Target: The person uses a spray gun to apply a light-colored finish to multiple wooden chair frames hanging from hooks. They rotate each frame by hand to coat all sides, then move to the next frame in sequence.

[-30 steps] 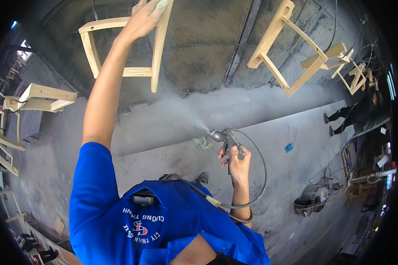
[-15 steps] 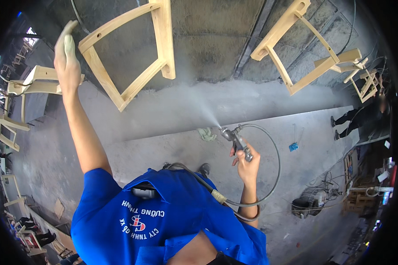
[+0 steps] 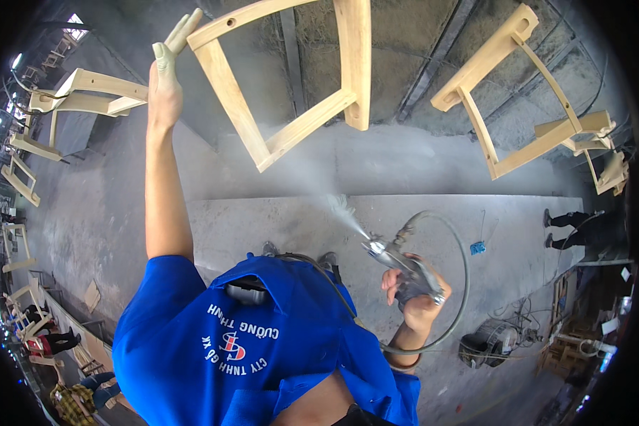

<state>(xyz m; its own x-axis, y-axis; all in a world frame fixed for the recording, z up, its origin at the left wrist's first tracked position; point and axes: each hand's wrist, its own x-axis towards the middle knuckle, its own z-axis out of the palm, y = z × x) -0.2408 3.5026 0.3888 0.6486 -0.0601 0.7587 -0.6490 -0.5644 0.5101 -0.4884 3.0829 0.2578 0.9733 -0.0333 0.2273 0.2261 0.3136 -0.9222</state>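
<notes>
My left hand (image 3: 166, 89) is raised at the far left with its fingers stretched out, pale-coated at the tips. It is beside the upper left corner of a hanging light-wood chair frame (image 3: 227, 96); whether it touches the wood I cannot tell. Low on the right, my right hand (image 3: 420, 302) is wrapped round a metal spray gun (image 3: 397, 264). A grey hose (image 3: 466, 284) loops from the gun round my right forearm. White mist (image 3: 312, 177) streams from the nozzle up and left toward the frame's lower corner.
Other wooden frames hang at the right (image 3: 484, 64) and left (image 3: 85, 89). A person in dark trousers (image 3: 566, 228) stands far right. A drum-shaped machine (image 3: 491, 342) and cables lie on the floor at right, a blue scrap (image 3: 478, 247) nearer. Another person in a checked shirt (image 3: 71, 405) is lower left.
My left hand has moved right, closer to the frame's corner. The spray gun has shifted right and down, still spraying. In view, the hanging frames have moved right.
</notes>
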